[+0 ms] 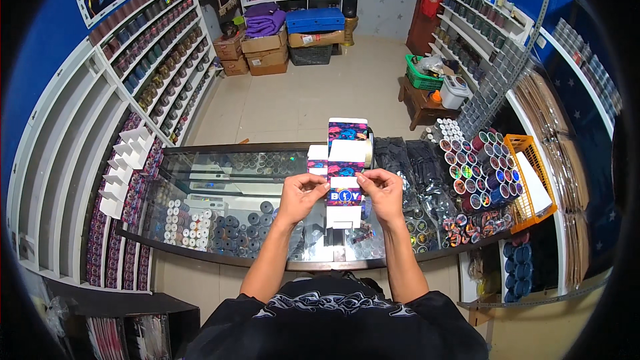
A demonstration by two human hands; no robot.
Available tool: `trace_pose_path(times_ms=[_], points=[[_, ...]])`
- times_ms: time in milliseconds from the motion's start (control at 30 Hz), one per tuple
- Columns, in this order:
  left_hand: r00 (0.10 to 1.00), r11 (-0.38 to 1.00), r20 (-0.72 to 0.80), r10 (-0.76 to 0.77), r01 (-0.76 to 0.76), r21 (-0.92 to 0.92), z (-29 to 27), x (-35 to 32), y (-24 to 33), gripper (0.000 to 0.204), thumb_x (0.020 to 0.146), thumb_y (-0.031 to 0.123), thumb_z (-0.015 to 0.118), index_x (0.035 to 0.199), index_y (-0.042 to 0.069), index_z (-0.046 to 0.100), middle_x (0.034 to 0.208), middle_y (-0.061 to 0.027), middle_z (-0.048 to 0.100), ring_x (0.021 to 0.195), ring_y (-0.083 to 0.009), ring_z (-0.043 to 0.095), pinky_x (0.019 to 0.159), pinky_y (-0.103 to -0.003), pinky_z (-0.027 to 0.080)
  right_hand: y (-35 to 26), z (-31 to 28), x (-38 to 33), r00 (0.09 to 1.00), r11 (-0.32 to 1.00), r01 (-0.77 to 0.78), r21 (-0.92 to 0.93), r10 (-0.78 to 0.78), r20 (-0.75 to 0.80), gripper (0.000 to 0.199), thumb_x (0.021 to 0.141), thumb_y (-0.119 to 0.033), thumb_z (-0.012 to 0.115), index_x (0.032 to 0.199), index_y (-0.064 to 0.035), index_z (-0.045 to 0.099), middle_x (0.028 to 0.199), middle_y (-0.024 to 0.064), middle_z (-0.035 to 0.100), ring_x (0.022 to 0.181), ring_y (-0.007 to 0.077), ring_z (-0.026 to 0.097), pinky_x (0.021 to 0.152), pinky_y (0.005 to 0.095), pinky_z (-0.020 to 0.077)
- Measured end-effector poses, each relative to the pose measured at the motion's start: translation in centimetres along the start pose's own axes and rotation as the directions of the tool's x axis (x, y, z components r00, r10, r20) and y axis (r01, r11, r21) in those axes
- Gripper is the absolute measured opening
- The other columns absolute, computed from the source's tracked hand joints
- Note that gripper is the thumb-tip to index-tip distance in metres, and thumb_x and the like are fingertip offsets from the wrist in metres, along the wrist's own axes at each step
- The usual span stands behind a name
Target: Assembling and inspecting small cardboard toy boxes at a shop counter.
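Note:
In front of my chest, above the glass counter, I hold a small printed carton [344,195] between both hands. It is purple, pink and blue, with white flaps extending at its top and bottom ends. My left hand [300,195] pinches its left edge between thumb and fingers. On the opposite edge, my right hand [383,192] grips it the same way. Just beyond it stands a similar printed carton [347,130], partly hidden. Beside my left fingers is a carton piece [318,153] with a white flap; whether it joins the held one I cannot tell.
The glass counter [313,253] holds several white spools [183,227] and dark spools [243,227]. To the right are black plastic packs [423,167], stacked round containers [483,173] and an orange crate [537,193]. White shelves [57,127] line the left; cardboard boxes [267,57] stand at the back.

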State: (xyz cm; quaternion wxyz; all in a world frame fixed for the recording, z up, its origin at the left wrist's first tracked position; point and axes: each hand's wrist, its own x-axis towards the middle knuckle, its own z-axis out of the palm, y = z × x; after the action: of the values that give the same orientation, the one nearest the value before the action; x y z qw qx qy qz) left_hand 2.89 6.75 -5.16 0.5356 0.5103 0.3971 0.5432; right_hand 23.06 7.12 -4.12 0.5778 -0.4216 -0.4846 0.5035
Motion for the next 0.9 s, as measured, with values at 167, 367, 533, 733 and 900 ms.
trace_pose_path(times_ms=[167,367,533,733,900], points=[[0.997,0.998,-0.07,0.044,-0.041,0.039,0.2,0.1,-0.1,0.011,0.084,0.006,0.071,0.09,-0.003,0.07,0.079,-0.0059,0.068,0.072,-0.0075,0.061,0.066,-0.021,0.049,0.1,0.3,0.0,1.0,1.0,0.023,-0.017,-0.023,-0.015,0.008,0.081,-0.003,0.073,0.083,0.0036,0.07,0.072,0.0005,0.066,0.062,0.0026,0.053,0.057,0.0179,0.042],[0.998,0.999,-0.034,0.045,-0.044,0.027,-0.2,0.1,-0.1,0.009,0.083,0.004,0.072,0.087,-0.003,0.07,0.078,-0.0056,0.069,0.071,-0.0075,0.061,0.066,-0.022,0.05,-0.6,0.1,0.7,0.994,0.988,-0.106,0.116,0.102,0.037,0.009,0.082,-0.001,0.069,0.088,0.0042,0.069,0.075,0.0069,0.068,0.065,0.009,0.062,0.058,0.0225,0.0486],[1.0,1.0,-0.013,0.014,-0.014,0.01,0.0,0.0,-0.2,0.01,0.082,0.005,0.073,0.088,-0.003,0.071,0.079,-0.0056,0.069,0.071,-0.0079,0.061,0.066,-0.022,0.05,0.4,-0.5,0.9,0.999,0.994,0.014,0.106,-0.017,0.03,0.012,0.082,-0.002,0.069,0.092,0.0054,0.067,0.078,0.0085,0.069,0.068,0.0105,0.064,0.064,0.0218,0.0501],[0.997,0.999,-0.077,0.003,-0.007,-0.043,-0.1,-0.1,-0.4,0.013,0.082,0.006,0.074,0.091,-0.003,0.071,0.08,-0.0057,0.069,0.072,-0.008,0.061,0.067,-0.022,0.049,0.1,1.0,0.0,0.996,0.985,-0.061,0.163,0.072,-0.062,0.021,0.084,-0.002,0.068,0.103,0.0063,0.068,0.09,0.0089,0.07,0.076,0.0081,0.062,0.07,0.0205,0.0497],[0.998,0.971,-0.035,-0.054,0.045,-0.236,-0.7,0.1,-1.1,0.016,0.085,0.006,0.071,0.097,-0.004,0.07,0.086,-0.0071,0.069,0.075,-0.0091,0.062,0.067,-0.023,0.05,1.4,0.7,-0.9,0.997,0.999,-0.008,0.032,0.01,-0.073,0.014,0.084,0.0,0.068,0.097,0.0049,0.07,0.086,0.005,0.069,0.073,0.0051,0.06,0.067,0.0194,0.0488]])
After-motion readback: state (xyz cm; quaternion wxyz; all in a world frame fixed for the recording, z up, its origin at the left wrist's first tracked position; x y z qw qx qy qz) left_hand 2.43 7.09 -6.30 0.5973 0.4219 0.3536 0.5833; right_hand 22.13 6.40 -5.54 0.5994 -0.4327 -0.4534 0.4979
